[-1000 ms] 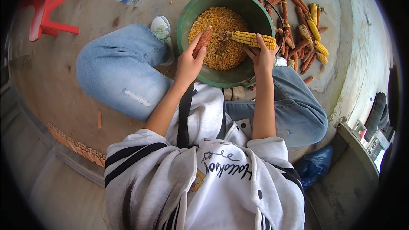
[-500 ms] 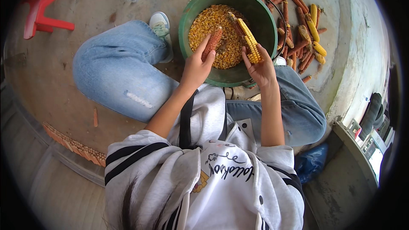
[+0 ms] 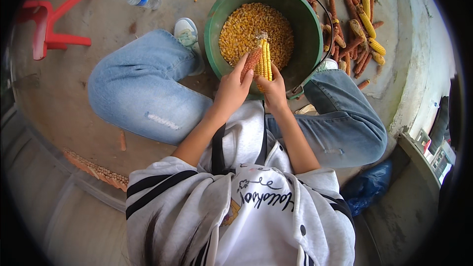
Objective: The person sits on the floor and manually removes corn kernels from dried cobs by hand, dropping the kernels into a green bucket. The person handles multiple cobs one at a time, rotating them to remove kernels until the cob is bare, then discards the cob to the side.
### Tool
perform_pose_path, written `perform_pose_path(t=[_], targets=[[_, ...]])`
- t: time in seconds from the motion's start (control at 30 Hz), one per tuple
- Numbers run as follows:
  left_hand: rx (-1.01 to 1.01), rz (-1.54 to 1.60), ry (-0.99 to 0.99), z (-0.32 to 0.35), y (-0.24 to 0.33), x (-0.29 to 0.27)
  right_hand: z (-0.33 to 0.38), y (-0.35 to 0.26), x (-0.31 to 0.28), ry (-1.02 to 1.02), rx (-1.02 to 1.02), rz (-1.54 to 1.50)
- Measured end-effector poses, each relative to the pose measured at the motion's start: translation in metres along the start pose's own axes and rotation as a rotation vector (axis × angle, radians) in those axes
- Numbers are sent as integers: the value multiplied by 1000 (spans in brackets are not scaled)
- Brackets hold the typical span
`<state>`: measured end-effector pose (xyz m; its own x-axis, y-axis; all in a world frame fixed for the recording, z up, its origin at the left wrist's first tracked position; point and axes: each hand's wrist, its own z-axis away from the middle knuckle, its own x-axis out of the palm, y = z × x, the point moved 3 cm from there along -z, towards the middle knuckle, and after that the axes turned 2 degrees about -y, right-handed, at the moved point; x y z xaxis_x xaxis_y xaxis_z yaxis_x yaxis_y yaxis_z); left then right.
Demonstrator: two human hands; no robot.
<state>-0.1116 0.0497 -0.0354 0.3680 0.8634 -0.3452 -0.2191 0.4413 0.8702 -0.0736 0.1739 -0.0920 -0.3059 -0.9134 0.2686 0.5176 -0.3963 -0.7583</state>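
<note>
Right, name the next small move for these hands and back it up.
Probably push the bare reddish-brown cob in the left hand along the yellow, kernel-covered corn ear in the right hand. The two appear to meet side by side, the ear carries rows of kernels, and the round green bucket, holding loose yellow kernels, sits beneath to catch any.

a red chair (image 3: 46, 32) sits left of the fingers (image 3: 238, 66) on stained floor (image 3: 113, 22); rightward, a pale wall (image 3: 423, 59).
</note>
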Motion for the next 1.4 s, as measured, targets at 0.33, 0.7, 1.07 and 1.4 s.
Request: perform_pose_path(t=[0.33,0.7,1.07,1.4], targets=[[-63,-304,-18,-23,-1,27,-14,3,3,103,-113,179],[-32,-337,-16,-21,5,33,-16,0,-3,149,-102,149],[-38,-345,-25,-50,-3,25,-8,0,5,20,60,-70],[1,-296,22,-49,-11,24,-4,-6,6,8,160,-185]])
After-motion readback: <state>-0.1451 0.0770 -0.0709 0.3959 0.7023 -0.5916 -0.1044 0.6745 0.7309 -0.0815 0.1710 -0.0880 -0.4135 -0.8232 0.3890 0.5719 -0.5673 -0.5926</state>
